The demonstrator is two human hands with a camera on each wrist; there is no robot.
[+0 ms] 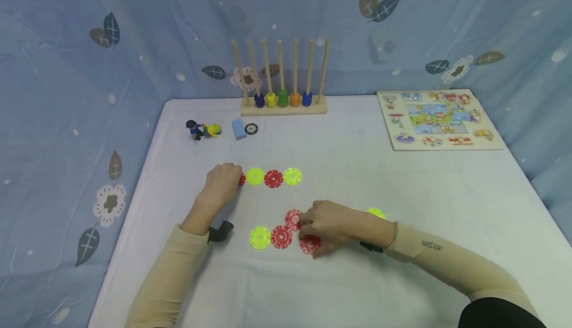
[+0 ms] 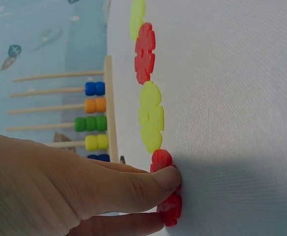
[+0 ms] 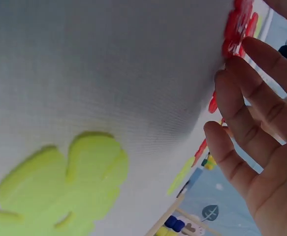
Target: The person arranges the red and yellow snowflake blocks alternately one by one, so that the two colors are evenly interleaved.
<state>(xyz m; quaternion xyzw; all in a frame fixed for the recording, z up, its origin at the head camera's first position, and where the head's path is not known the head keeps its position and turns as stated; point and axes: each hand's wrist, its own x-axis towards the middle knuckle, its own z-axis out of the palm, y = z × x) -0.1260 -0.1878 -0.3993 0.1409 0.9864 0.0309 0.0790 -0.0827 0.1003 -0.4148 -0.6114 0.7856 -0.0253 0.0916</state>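
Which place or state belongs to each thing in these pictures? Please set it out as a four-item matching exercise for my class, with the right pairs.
Things
1. Left hand
2. Right hand
3. Wooden peg stand
4. Puzzle board

Places and states
A. At the group of red discs nearer the person
B. Lying flat on the table, at the right of the head view
C. Pinching the end disc of the farther row
D. Bearing coloured beads at the back of the table

Pairs: 1-C; 2-A; 3-D; 4-B
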